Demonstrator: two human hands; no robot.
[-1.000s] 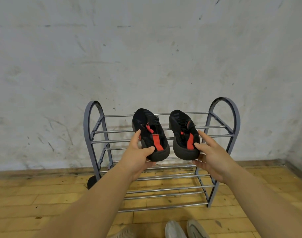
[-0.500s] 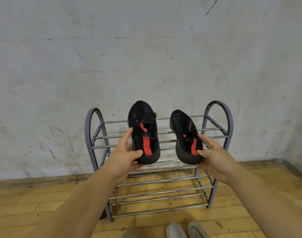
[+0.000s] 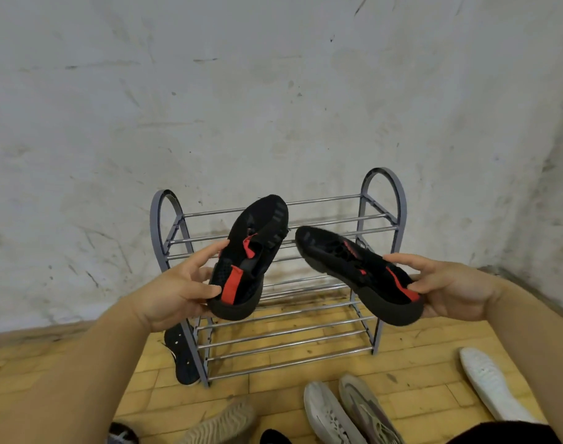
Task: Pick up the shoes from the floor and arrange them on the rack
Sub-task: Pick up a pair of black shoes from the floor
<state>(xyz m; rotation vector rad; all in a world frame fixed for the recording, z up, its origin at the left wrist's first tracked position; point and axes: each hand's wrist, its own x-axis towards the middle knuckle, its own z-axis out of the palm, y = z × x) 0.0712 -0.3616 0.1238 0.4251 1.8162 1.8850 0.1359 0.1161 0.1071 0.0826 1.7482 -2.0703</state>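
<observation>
I hold a pair of black shoes with red tabs in the air in front of the rack (image 3: pixel 382 200), a grey two-tier frame with chrome bars against the wall. My left hand (image 3: pixel 180 290) grips the heel of the left black shoe (image 3: pixel 257 245), whose toe points up and away. My right hand (image 3: pixel 446 290) grips the heel of the right black shoe (image 3: pixel 347 264), which lies tilted with its toe toward the left. Neither shoe touches the rack's bars.
On the wooden floor lie a black shoe (image 3: pixel 180 357) by the rack's left leg, a beige shoe (image 3: pixel 222 421), a white shoe (image 3: pixel 328 415), a grey shoe (image 3: pixel 366 408) and another white shoe (image 3: pixel 488 382) at the right. A scuffed wall stands behind.
Both shoes have come back toward me and away from the top shelf. The right shoe has swung so its toe points left. The view has tipped down, showing more floor shoes.
</observation>
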